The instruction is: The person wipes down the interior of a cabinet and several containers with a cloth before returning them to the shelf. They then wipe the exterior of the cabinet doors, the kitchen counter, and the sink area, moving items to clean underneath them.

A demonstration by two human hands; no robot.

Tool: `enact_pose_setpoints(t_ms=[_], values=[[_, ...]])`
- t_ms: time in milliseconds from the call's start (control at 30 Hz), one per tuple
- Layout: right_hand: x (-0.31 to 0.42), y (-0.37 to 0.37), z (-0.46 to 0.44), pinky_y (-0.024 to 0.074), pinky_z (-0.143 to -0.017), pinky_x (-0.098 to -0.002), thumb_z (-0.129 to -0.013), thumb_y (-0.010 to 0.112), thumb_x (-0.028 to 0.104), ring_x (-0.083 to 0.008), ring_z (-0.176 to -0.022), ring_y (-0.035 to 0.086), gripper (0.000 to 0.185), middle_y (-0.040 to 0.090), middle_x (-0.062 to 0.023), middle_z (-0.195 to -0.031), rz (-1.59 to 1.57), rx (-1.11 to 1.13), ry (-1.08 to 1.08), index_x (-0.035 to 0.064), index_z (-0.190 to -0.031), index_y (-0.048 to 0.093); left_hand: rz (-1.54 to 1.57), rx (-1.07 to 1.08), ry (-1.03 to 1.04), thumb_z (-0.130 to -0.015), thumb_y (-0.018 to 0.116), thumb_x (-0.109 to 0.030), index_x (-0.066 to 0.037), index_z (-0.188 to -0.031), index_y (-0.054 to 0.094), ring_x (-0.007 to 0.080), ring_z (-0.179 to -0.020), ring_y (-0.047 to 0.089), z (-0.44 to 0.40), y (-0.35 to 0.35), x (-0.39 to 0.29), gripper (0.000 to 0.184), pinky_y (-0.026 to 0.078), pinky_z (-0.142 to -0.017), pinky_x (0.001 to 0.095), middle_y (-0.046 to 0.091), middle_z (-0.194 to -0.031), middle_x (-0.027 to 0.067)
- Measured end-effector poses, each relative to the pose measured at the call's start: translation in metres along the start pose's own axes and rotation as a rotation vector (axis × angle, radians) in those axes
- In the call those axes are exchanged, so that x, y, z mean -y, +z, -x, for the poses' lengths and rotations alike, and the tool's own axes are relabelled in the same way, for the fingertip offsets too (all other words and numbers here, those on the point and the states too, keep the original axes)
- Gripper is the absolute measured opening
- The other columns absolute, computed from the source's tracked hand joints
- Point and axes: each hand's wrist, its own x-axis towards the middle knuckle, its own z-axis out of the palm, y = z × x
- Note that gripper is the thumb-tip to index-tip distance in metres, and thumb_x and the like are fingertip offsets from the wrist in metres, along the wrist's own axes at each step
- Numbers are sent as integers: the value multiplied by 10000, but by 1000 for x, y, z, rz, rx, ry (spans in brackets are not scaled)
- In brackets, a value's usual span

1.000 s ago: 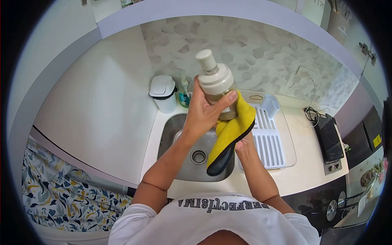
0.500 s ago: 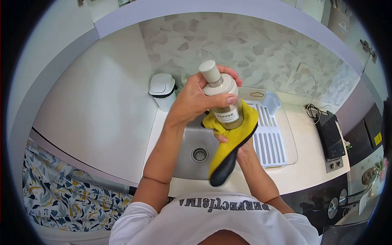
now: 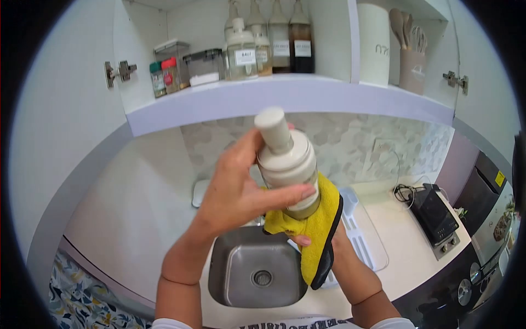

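Head view: closest to the lens, a white-topped bottle [image 3: 287, 156], tilted in the air and wrapped about its body by the left grip [image 3: 233, 192], closed on it with a thumb across the front. Just below, gathered against the bottle's lower end, a yellow cloth [image 3: 323, 211] with a dark edge, held from beneath by the right grip [image 3: 301, 240], closed on the fabric and largely hidden by it. Compared with half a second ago, no longer showing the PEPPER label clearly: now blurred and partly behind that thumb. Still touching cloth at the base, so, by judgement, still in the midst of two-handed handling. Lower and beyond, a metal sink [image 3: 235, 285] set in a pale counter [image 3: 405, 247]; to the right, a drying rack [image 3: 363, 251], partly covered by cloth and arm, then a black appliance [image 3: 435, 216]. Behind, a tiled wall [image 3: 350, 134]. Above, newly in sight through an upward tilt of the view, a shelf [image 3: 230, 101] bearing a SALT bottle [image 3: 242, 52], taller bottles [image 3: 302, 49] and small jars [image 3: 171, 77]; meaning, by judgement, similar containers now in sight together with the one in hand.
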Motion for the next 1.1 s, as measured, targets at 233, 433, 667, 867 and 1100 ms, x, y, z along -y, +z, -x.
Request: enact_pose_setpoints(t_ms=[233,433,667,867,1100], values=[[68,44,-47,504,-568,-302,-903,513,167,-204,-715,611,274,606,-120,-971,1136,-275,-854,3,-1122,534,-94,44,155,-722,757,-267,30,-1131,541,166,-878,611,-119,-55,-52,550,484,-806,285,611,-1025,85],[152,25,-99,431,-836,-394,-763,544,39,-325,-747,581,213,604,-184,-826,2490,-235,-1417,20,-960,624,-337,-16,53,-629,805,-389,-27,-1133,555,223,-964,580,-229,-54,-38,670,472,-807,363,605,-1048,99],[185,85,-169,489,-707,-347,-802,493,259,-269,-789,627,273,653,-121,-850,2673,-590,180,31,-862,631,-451,-22,-185,-569,845,-346,-38,-1181,522,281,-1048,536,-312,-39,30,757,461,-830,423,596,-1085,122],[202,61,-212,474,-822,-301,-610,678,482,-211,-913,639,520,658,-31,-1036,2439,-785,456,177,-1031,655,-509,-74,-128,-544,859,-310,36,-972,629,302,-831,626,-329,-30,51,597,530,-713,468,630,-954,165],[190,61,-160,459,-700,-375,-820,520,350,-245,-738,610,303,646,-106,-809,2583,-200,43,69,-820,635,-274,121,-266,-593,848,-211,39,-970,637,296,-854,637,-330,-26,77,499,555,-692,451,645,-925,166]])
